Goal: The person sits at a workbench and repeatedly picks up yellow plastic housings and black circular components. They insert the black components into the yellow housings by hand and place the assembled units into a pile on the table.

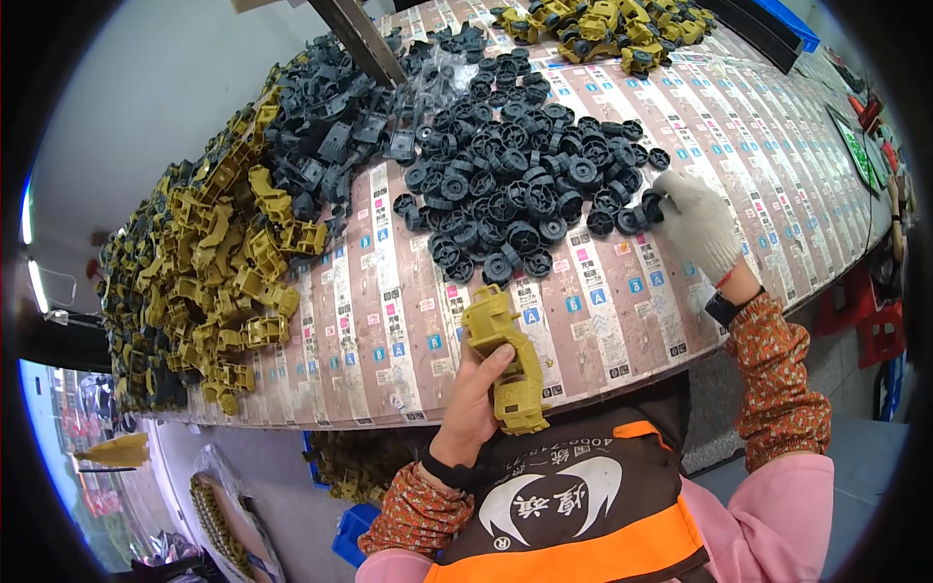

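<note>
My bare left hand (471,406) grips a mustard-yellow plastic toy vehicle body (522,374) near the table's front edge, thumb across its middle. In a pale knitted glove, my right hand (702,228) is at the right side of a heap of dark grey toy wheels (515,194). Its fingertips close on a dark toy wheel (652,205), partly covered by the glove. A loose wheel (659,157) lies just beyond the fingers. The wheel heap sits beyond the yellow body.
Yellow vehicle bodies (219,253) pile up along the left, beside dark grey plastic parts (330,146). More yellow pieces (622,29) lie at the far side. A metal post (360,39) rises behind the wheels. Below the table edge stands a blue bin (355,534); red stools (880,330) are right.
</note>
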Available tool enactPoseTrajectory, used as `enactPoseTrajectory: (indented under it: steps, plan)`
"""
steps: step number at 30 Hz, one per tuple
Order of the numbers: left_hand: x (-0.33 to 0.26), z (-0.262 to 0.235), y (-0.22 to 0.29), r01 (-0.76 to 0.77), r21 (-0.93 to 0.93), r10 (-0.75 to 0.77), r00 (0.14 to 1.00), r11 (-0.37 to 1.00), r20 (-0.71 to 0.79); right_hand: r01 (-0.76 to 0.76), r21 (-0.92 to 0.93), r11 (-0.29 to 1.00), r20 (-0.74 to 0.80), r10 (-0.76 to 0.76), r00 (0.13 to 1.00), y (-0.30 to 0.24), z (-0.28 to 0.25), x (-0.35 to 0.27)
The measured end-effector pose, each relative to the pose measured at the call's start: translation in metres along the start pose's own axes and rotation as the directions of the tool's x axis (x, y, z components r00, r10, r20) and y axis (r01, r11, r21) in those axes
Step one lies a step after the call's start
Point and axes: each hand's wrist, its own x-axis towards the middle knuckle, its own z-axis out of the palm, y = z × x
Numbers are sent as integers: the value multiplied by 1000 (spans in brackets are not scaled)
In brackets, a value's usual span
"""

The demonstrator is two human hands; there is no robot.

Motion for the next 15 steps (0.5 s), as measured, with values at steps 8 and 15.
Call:
enactPoseTrajectory:
  steps: [8,15]
  plan:
    - [5,7,-6,6,63,-8,1000,998,19,-5,146,989,47,-2,999,4,-1,-16]
    - [2,0,-6,50,23,-51,999,998,7,-84,128,988,29,81,996,14,2,-3]
